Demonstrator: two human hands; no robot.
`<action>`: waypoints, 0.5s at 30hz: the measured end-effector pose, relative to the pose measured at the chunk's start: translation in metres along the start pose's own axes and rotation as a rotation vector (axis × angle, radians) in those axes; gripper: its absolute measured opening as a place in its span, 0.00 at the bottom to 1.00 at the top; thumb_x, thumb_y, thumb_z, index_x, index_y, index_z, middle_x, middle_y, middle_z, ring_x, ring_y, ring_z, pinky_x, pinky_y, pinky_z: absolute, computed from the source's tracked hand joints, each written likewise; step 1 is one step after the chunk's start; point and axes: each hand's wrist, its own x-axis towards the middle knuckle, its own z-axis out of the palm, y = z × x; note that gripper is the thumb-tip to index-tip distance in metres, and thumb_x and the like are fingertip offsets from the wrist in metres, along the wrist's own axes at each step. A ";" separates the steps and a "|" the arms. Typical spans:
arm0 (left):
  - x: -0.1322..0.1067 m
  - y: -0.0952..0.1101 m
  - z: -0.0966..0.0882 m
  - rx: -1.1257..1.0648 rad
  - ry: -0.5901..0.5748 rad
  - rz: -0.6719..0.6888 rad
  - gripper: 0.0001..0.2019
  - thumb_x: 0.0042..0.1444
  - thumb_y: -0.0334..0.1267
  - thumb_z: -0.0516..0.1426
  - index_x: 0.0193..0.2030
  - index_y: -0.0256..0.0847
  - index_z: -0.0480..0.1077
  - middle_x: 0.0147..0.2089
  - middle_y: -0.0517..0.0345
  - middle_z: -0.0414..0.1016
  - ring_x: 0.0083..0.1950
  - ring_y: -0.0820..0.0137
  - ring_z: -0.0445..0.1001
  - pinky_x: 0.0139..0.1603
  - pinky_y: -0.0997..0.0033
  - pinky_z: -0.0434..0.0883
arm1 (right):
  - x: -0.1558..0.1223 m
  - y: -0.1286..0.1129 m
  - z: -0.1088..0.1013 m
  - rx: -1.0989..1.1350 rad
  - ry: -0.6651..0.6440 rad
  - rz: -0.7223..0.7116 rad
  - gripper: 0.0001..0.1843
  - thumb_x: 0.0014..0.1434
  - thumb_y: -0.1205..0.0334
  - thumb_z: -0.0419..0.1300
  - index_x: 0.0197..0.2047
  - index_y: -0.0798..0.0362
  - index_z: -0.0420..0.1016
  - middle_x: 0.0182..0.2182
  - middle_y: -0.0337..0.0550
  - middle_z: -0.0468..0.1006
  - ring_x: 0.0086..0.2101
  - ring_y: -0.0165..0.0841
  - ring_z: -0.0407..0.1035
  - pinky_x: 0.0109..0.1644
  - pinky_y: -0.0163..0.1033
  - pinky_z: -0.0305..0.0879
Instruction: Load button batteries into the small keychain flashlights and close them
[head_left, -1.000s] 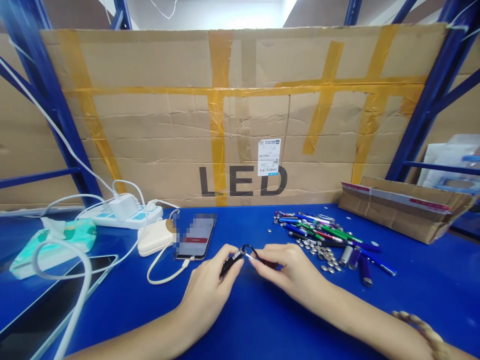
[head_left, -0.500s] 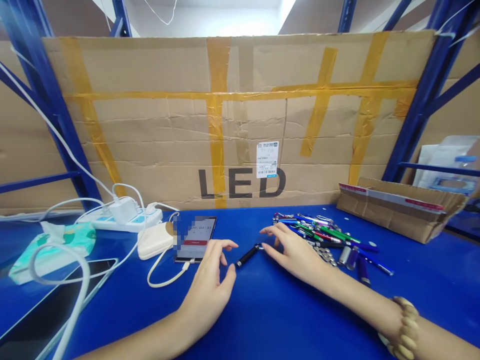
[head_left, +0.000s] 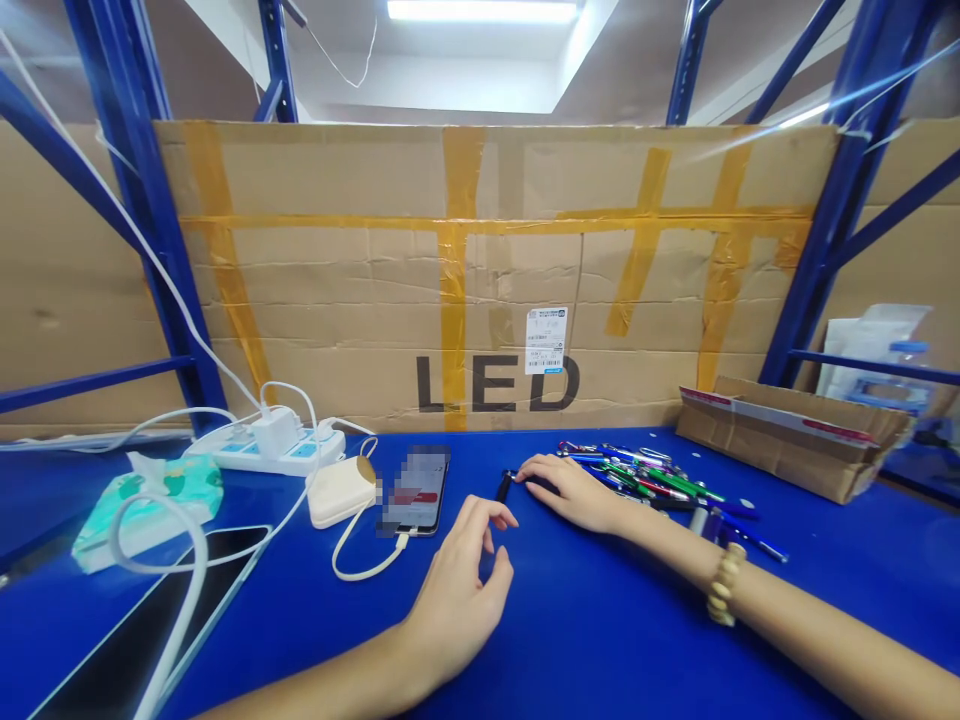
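Observation:
A short black cylinder with a silver end (head_left: 505,487), like a small torch or pointer, lies on the blue tabletop. My right hand (head_left: 574,492) rests low with its fingers stretched out, fingertips at the silver end; whether they touch it I cannot tell. My left hand (head_left: 472,585) is nearer to me with its fingers curved and apart, holding nothing. It stands between the phone (head_left: 420,490) and my right hand. Behind my right hand spreads a pile of colourful pens and small metal tubes (head_left: 660,478), partly hidden by that arm.
On the left are a power strip (head_left: 244,452), a cream power bank (head_left: 341,492), a tissue pack (head_left: 150,505), a dark tablet-like slab (head_left: 150,620) and loose white cables. An open cardboard box (head_left: 780,440) sits back right, before a tall cardboard sheet (head_left: 360,290).
The camera view has tilted up. The black cylinder lies farther from me, and my right hand has shifted forward and left with it. My left hand stays open, slightly further right.

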 end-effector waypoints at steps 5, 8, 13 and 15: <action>0.001 0.001 -0.001 0.016 -0.029 -0.020 0.13 0.51 0.23 0.46 0.40 0.41 0.61 0.35 0.58 0.60 0.33 0.70 0.63 0.28 0.77 0.62 | 0.027 0.001 0.004 -0.105 0.005 0.147 0.16 0.63 0.59 0.46 0.49 0.53 0.70 0.47 0.48 0.71 0.47 0.39 0.64 0.50 0.48 0.57; 0.001 0.001 -0.002 0.022 -0.036 -0.020 0.13 0.51 0.24 0.46 0.40 0.41 0.61 0.35 0.58 0.60 0.33 0.70 0.63 0.29 0.76 0.62 | 0.038 -0.001 0.005 -0.160 0.008 0.248 0.17 0.62 0.58 0.48 0.45 0.57 0.73 0.44 0.53 0.72 0.47 0.43 0.64 0.49 0.50 0.57; 0.002 -0.001 -0.003 0.034 -0.031 -0.002 0.12 0.51 0.24 0.46 0.40 0.41 0.62 0.35 0.59 0.60 0.31 0.70 0.62 0.31 0.74 0.62 | 0.036 0.011 -0.015 -0.200 0.005 0.343 0.13 0.57 0.60 0.55 0.44 0.54 0.74 0.44 0.52 0.73 0.47 0.43 0.64 0.50 0.46 0.57; 0.002 -0.002 -0.003 0.031 -0.025 0.006 0.12 0.51 0.25 0.46 0.40 0.41 0.62 0.35 0.58 0.60 0.31 0.70 0.62 0.31 0.74 0.62 | 0.028 0.025 -0.030 -0.202 0.016 0.365 0.14 0.57 0.62 0.54 0.45 0.53 0.73 0.46 0.50 0.72 0.48 0.41 0.64 0.50 0.44 0.57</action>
